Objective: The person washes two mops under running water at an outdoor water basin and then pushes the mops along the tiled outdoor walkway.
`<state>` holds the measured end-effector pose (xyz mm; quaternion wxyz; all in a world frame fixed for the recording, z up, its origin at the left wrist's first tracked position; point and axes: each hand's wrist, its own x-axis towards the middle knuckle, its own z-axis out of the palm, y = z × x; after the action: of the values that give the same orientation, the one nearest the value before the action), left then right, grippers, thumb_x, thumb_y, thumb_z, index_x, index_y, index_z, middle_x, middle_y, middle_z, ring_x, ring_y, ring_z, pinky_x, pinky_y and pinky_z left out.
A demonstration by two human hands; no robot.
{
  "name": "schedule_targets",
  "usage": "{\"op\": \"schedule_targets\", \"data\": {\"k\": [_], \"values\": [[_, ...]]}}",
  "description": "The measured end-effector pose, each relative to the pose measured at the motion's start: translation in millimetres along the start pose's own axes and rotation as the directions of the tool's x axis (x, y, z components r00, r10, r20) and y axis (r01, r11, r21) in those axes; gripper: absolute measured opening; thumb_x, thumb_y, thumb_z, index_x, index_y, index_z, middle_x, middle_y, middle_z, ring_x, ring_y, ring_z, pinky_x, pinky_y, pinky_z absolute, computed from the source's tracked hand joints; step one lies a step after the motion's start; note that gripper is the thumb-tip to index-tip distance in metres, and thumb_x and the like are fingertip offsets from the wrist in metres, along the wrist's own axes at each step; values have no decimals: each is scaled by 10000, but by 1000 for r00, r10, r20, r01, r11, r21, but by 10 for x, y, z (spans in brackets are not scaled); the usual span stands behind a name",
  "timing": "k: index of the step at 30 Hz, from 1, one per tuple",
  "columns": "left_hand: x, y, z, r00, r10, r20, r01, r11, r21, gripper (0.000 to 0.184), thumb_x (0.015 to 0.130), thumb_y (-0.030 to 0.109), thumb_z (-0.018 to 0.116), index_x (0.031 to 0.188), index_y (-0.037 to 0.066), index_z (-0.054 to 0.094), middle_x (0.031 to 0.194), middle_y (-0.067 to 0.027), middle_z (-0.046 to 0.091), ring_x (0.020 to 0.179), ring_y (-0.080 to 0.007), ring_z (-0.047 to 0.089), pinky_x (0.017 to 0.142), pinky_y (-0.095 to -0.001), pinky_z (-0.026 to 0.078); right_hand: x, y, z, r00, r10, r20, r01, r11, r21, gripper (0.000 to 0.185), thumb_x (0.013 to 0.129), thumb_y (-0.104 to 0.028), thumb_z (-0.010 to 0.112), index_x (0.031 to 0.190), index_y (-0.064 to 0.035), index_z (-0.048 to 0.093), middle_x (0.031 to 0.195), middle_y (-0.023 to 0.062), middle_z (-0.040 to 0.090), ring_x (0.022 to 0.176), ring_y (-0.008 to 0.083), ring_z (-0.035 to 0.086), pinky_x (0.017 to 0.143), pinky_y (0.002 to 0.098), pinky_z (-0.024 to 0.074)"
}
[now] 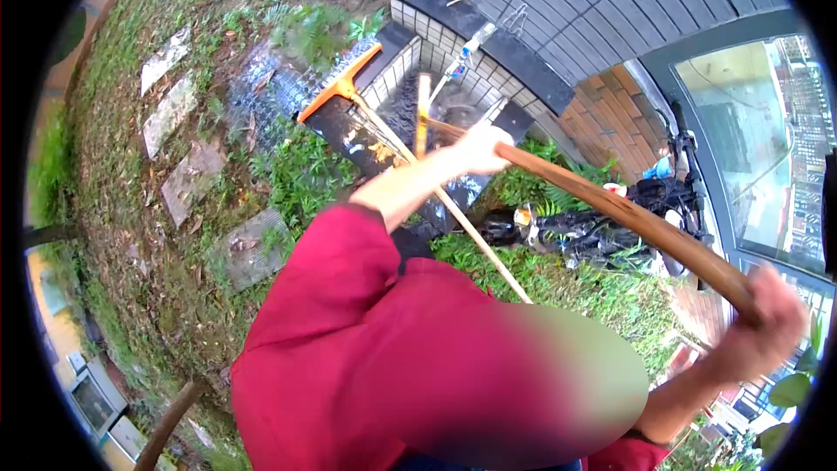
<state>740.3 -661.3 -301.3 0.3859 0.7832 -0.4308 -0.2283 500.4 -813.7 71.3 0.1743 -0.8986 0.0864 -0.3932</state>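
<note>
My left hand (484,148) is wrapped around the lower part of a thick brown wooden handle (610,201). My right hand (774,318) grips the same handle near its upper end, far to the right. The handle slants down into a tiled basin (493,78), where it meets a narrow orange-brown crossbar (422,118). Dark material shows beside this crossbar; whether it is bristles I cannot tell. Under my left forearm crosses the pale pole (475,231) of a second tool, whose orange T-shaped head (344,85) rests by the basin's left edge.
A tap (478,37) stands over the basin, which has a dark stone rim (540,78). A motorbike or bicycle (593,231) stands to the right, near a glass door (745,122). Stepping slabs (193,179) cross the leafy ground at left. A tiled wall (610,0) rises behind.
</note>
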Motion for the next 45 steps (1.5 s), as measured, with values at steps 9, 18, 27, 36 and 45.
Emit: {"op": "schedule_targets", "data": {"k": [9, 18, 27, 36, 45], "values": [[158, -473, 290, 999, 34, 9, -34, 998, -50, 83, 687, 142, 622, 668, 74, 580, 659, -139, 580, 707, -318, 615, 668, -411, 492, -9, -244, 701, 977, 193, 87, -198, 686, 700, 322, 982, -255, 433, 689, -125, 450, 609, 0, 457, 579, 141, 491, 626, 257, 414], [156, 112, -2, 886, 217, -411, -205, 976, 73, 240, 737, 172, 671, 569, 67, 536, 600, -136, 556, 619, -347, 588, 619, -424, 477, -170, 28, -37, 999, 0, -37, 19, 863, 505, 318, 930, -230, 462, 633, -139, 391, 519, -7, 405, 516, 125, 431, 628, 313, 408], [-178, -396, 1232, 871, 255, 420, -419, 832, 363, 176, 678, 260, 681, 686, 91, 633, 724, -82, 625, 804, -272, 615, 730, -401, 476, -2016, 217, -916, 60, 799, 598, -919, 279, -281, 412, 839, -235, 625, 1127, 49, 546, 983, 175, 650, 925, 299, 635, 787, 408, 513], [-595, -92, 1840, 559, -3, 829, -463, 828, 315, 133, 641, 206, 654, 745, 129, 683, 774, -68, 671, 821, -269, 653, 739, -400, 501, -3888, 81, -1247, 35, 908, 418, -95, 419, -903, 155, 741, -229, 660, 722, -108, 565, 564, 150, 569, 530, 354, 578, 525, 476, 447], [-666, 662, 1272, 659, 5, 752, -480, 773, 415, 119, 614, 193, 632, 700, 113, 651, 736, -85, 647, 755, -280, 640, 723, -411, 471, -3426, 179, -1804, 614, 663, 428, -70, 586, -807, 81, 696, -61, 570, 756, -92, 525, 597, 89, 493, 553, 287, 497, 548, 409, 364]]}}
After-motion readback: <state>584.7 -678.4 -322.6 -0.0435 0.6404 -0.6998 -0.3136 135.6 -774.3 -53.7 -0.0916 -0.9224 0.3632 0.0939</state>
